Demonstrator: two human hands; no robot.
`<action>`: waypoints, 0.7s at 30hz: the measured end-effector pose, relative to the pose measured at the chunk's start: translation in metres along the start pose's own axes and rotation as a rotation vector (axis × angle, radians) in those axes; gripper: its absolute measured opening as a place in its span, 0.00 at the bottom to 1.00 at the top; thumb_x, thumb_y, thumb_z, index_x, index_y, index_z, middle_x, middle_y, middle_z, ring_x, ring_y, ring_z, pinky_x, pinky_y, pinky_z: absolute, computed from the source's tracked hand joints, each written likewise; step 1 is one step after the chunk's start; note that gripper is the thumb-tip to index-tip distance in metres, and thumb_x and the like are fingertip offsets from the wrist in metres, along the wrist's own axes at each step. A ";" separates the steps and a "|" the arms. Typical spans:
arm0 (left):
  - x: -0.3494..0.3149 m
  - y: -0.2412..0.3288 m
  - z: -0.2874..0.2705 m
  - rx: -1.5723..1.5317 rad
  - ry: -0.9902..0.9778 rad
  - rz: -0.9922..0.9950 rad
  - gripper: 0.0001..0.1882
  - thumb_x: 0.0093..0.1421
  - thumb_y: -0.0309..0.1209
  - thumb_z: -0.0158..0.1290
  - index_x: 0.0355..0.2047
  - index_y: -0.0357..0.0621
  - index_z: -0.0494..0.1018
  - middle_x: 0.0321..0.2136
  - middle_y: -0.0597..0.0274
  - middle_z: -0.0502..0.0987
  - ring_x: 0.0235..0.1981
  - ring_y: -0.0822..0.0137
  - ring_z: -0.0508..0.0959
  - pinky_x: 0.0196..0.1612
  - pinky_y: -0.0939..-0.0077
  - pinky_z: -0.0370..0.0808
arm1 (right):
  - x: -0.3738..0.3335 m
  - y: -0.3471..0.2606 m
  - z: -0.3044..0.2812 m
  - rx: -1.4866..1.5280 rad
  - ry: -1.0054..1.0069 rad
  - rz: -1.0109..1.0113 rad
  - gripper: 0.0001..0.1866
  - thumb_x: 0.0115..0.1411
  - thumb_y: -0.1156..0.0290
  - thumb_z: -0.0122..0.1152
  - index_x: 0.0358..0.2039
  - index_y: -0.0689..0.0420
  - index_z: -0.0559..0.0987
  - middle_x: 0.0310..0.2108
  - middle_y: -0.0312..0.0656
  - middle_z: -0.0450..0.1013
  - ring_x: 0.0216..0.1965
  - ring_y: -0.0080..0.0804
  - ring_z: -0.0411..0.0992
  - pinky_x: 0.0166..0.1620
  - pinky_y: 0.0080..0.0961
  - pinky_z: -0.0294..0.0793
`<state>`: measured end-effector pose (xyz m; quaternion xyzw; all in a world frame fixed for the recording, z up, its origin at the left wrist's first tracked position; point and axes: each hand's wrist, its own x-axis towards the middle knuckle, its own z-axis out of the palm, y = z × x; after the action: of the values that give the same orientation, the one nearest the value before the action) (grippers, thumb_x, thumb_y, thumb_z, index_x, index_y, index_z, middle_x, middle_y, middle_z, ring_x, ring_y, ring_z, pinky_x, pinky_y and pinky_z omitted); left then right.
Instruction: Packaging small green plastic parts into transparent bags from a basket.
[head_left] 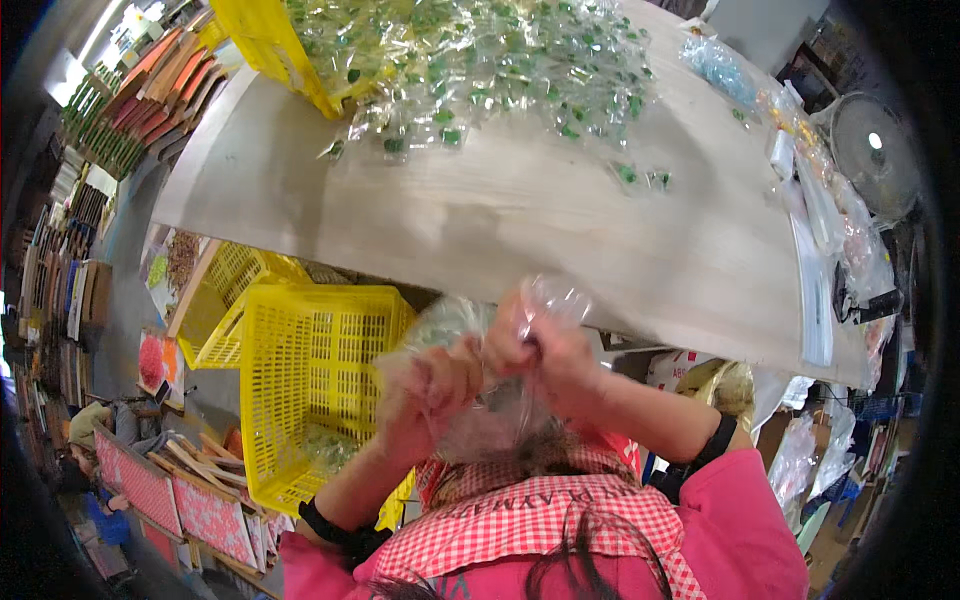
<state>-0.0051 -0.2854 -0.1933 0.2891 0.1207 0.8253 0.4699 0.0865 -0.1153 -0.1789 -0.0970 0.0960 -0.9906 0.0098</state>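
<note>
In front of my chest, at the table's near edge, I hold a clear plastic bag [495,425] between both hands. My left hand [425,392] is closed on one side of it, partly smeared by motion. A little higher and to the right, my right hand [545,352] grips the bag, with a gathered bit of film standing above the fist. The bag's contents cannot be made out. Farther away on the table lies a wide heap of small clear packets with green pieces [500,75].
A yellow plastic crate [262,400] with a few packets inside stands at my left, below the pale table [450,225]. A yellow basket [270,50] lies tipped beside the heap. Plastic bags [815,290] line the right edge, near a fan [873,150]. Another person [108,515] is at far left.
</note>
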 end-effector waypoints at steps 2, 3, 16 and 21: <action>-0.018 -0.006 0.002 0.192 0.045 -0.005 0.19 0.67 0.42 0.39 0.31 0.44 0.74 0.34 0.59 0.74 0.43 0.57 0.73 0.61 0.57 0.56 | -0.018 0.012 -0.005 -1.376 0.495 0.077 0.17 0.70 0.58 0.43 0.33 0.60 0.71 0.22 0.38 0.68 0.25 0.32 0.65 0.35 0.30 0.67; -0.017 -0.005 0.001 0.369 0.105 -0.019 0.16 0.65 0.42 0.43 0.30 0.45 0.73 0.30 0.63 0.72 0.38 0.59 0.74 0.59 0.58 0.59 | -0.016 0.013 -0.002 -1.387 0.481 0.068 0.17 0.70 0.58 0.43 0.33 0.60 0.71 0.22 0.38 0.68 0.25 0.32 0.65 0.35 0.30 0.67; -0.038 -0.013 -0.016 1.946 -0.009 0.207 0.21 0.36 0.47 0.60 0.27 0.48 0.74 0.29 0.67 0.74 0.31 0.62 0.73 0.51 0.51 0.61 | -0.016 0.019 -0.007 -1.921 -0.218 -0.321 0.26 0.48 0.70 0.67 0.49 0.60 0.72 0.34 0.49 0.72 0.34 0.48 0.73 0.37 0.36 0.74; -0.029 -0.029 -0.034 2.003 -0.052 0.120 0.18 0.37 0.42 0.60 0.29 0.49 0.75 0.31 0.70 0.76 0.30 0.65 0.73 0.44 0.58 0.63 | -0.020 0.016 -0.040 -1.993 -0.143 -0.329 0.25 0.46 0.69 0.67 0.47 0.59 0.73 0.33 0.48 0.72 0.34 0.47 0.73 0.39 0.36 0.75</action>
<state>0.0070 -0.2925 -0.2449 0.5749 0.7345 0.3592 -0.0300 0.0983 -0.1225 -0.2242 -0.1322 0.8638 -0.4402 -0.2066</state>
